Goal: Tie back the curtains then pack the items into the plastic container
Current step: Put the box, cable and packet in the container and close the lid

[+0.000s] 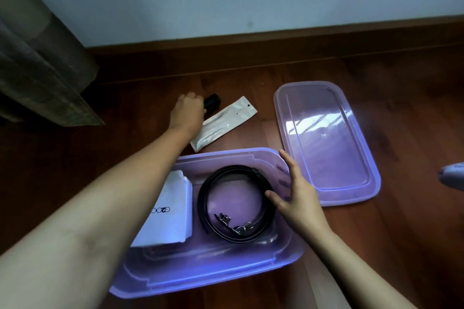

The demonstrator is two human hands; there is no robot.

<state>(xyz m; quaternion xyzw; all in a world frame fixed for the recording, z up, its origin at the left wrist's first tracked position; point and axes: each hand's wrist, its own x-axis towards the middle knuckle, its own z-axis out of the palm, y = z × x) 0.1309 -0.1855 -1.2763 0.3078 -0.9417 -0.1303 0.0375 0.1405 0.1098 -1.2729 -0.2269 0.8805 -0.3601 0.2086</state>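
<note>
White pkg [168, 211] in the container: printed logo, upside down, reads approx "G2OO" (rest hidden by arm).

The person's left arm stretched long from seven o'clock toward twelve o'clock, forearm bare, wrist straight. The left hand [187, 111] lay palm down at the far end of that reach, knuckles up, fingers curled around something small and dark at its one o'clock side. The right arm entered from five o'clock and angled toward eleven o'clock, also bare. The right hand [297, 193] was spread flat, fingers extended together and pointing to eleven o'clock, thumb splayed out toward nine o'clock, gripping nothing.
</note>
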